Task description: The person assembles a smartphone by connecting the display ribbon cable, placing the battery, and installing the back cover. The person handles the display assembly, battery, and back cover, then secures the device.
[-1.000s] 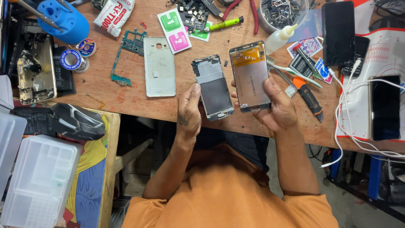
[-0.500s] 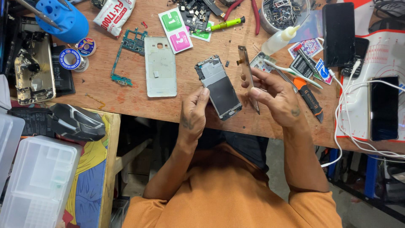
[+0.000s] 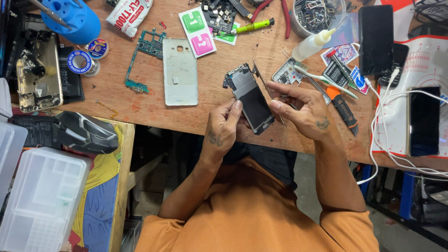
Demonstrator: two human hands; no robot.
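A second ago I held the phone frame and the display panel flat, side by side; now my right hand (image 3: 305, 112) has turned the display panel (image 3: 266, 88) up on edge, so it shows as a thin sliver just at 3 o'clock of the phone frame (image 3: 249, 99). I judge the two parts fully separated. My left hand (image 3: 224, 128) pinches the frame's lower edge, thumb and fingers nearly closed on it. My right fingers (image 3: 284, 88) are closed on the panel's edge. The white back cover (image 3: 179, 72) lies at 9 o'clock on the wooden bench (image 3: 116, 100).
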